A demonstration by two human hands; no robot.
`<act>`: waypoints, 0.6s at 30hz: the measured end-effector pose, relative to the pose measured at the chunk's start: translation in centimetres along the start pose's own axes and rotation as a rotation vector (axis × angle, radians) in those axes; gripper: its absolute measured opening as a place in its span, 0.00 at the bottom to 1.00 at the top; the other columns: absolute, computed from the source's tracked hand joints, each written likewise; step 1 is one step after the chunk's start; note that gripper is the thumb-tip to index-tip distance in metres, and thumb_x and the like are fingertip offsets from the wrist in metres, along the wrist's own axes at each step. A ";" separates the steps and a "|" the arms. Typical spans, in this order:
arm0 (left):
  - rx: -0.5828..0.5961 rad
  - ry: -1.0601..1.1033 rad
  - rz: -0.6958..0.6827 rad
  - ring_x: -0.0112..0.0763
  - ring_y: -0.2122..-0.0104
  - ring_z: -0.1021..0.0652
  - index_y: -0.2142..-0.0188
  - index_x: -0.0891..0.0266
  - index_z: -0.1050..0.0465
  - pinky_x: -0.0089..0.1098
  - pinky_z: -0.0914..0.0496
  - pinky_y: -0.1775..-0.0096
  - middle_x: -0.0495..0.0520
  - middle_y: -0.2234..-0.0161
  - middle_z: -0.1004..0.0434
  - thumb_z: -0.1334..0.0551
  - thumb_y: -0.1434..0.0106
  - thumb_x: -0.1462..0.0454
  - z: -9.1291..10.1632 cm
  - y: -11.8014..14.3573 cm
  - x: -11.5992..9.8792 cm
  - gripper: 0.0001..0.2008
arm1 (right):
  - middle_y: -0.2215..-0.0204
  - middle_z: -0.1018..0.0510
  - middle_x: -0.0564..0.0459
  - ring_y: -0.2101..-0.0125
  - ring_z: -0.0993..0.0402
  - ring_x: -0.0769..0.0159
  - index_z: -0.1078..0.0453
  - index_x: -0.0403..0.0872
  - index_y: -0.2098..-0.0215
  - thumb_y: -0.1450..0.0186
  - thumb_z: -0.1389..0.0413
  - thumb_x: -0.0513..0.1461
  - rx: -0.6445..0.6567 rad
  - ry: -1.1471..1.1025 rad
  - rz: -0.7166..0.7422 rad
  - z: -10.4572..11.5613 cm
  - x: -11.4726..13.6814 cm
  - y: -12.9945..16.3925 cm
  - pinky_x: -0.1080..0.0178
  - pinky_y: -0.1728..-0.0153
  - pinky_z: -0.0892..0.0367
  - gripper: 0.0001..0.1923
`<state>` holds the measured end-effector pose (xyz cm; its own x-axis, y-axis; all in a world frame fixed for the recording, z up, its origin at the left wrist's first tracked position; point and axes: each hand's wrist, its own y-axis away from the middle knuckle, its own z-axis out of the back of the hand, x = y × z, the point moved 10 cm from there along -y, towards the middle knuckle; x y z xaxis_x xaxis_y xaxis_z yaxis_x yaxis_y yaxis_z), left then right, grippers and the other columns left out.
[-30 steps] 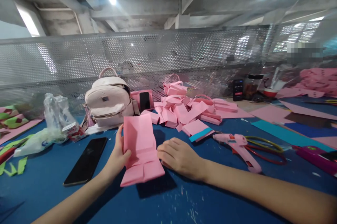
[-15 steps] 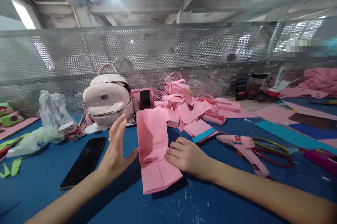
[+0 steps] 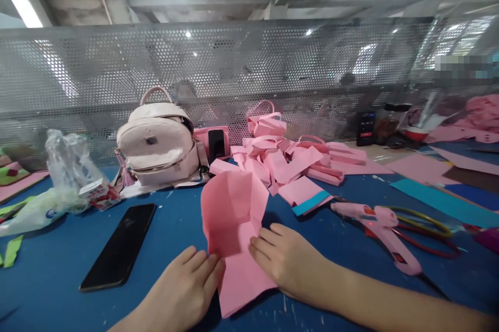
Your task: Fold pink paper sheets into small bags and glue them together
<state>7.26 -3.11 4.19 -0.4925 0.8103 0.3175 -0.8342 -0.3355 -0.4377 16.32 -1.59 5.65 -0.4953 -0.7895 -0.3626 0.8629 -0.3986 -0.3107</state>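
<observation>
A blue table [image 3: 50,290] spans the lower frame. A black phone [image 3: 119,247] lies lower left; at lower centre, your left hand [image 3: 181,285] clamps one side of the folded pink sheet [image 3: 239,277], your right hand [image 3: 290,262] the other; a glue gun [image 3: 390,238] lies lower right.

Can't see either thumb, tbh: the left hand [image 3: 185,282] and right hand [image 3: 286,259] hide them, plus bits of the pink paper's [image 3: 241,280] side edges. Left forearm [image 3: 134,316] gets chopped at the bottom, right forearm [image 3: 390,301] at lower right. The magenta tool [image 3: 489,238] and far pink pile [image 3: 481,111] run off the right edge. Upright phone's [image 3: 365,128] digits are mush, red-and-white box [image 3: 100,194] print's too tiny, and stuff behind the mesh panel [image 3: 249,62] is a blur.
</observation>
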 end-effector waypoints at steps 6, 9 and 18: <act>0.026 0.140 0.096 0.36 0.72 0.23 0.51 0.67 0.34 0.35 0.31 0.71 0.58 0.65 0.19 0.54 0.41 0.78 0.8 -0.1 1.6 0.21 | 0.72 0.21 0.51 0.73 0.31 0.63 0.27 0.45 0.59 0.32 0.53 0.29 -0.094 -0.070 -0.135 -0.1 -1.7 0.6 0.59 0.73 0.44 0.14; -0.025 0.172 0.099 0.34 0.75 0.25 0.59 0.63 0.33 0.32 0.32 0.73 0.55 0.69 0.21 0.55 0.39 0.78 1.3 0.4 1.9 0.18 | 0.71 0.20 0.52 0.73 0.28 0.64 0.28 0.46 0.57 0.31 0.55 0.31 -0.059 -0.150 -0.217 -0.8 -2.6 1.0 0.61 0.72 0.41 0.15; -0.103 0.020 -0.032 0.31 0.71 0.22 0.51 0.63 0.27 0.32 0.31 0.70 0.51 0.66 0.17 0.56 0.27 0.71 2.2 0.2 1.5 0.19 | 0.71 0.18 0.54 0.77 0.23 0.65 0.31 0.48 0.52 0.29 0.54 0.35 -0.162 -0.246 -0.416 -0.7 -4.7 1.6 0.64 0.75 0.39 0.13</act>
<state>5.80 -3.04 6.44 -0.4598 0.8297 0.3165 -0.8191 -0.2586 -0.5121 19.92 1.80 6.23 -0.7383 -0.6737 0.0326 0.5612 -0.6403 -0.5245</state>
